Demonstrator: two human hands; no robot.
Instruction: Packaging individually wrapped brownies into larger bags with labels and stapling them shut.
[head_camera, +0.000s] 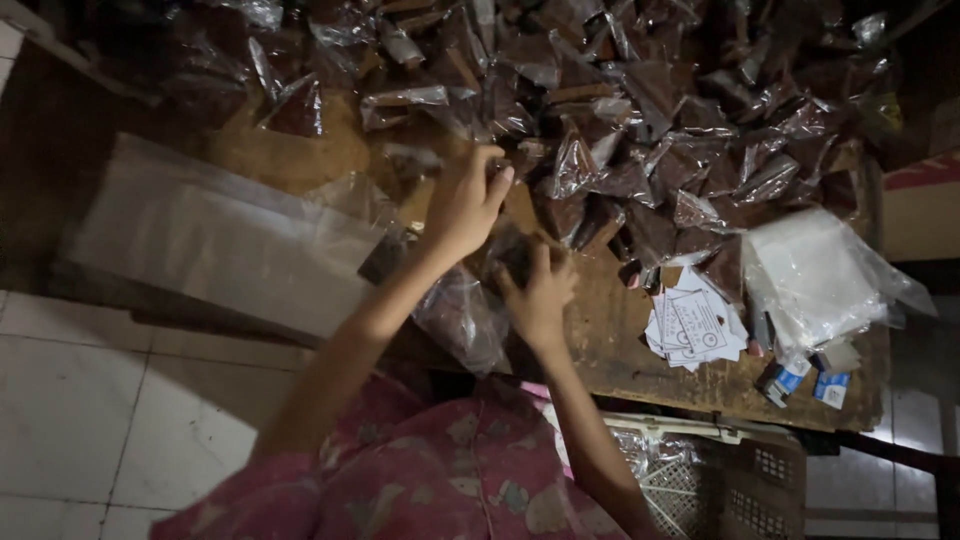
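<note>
Left hand (465, 205) is pinching a dark packet (497, 172); right hand (538, 293), at its 5 o'clock, is pressing spread fingers on a clear bag (462, 315).

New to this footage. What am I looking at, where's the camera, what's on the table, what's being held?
There is no machine here: one camera worn on a person's head looks down at their two bare hands. The left hand is raised, fingers pinching something small and dark that I cannot identify. The right hand rests on a clear plastic bag at the edge of a worn wooden table. Behind lies a heap of small clear packets with dark contents. To the right are white paper slips and empty clear bags. A plastic basket stands below.
</note>
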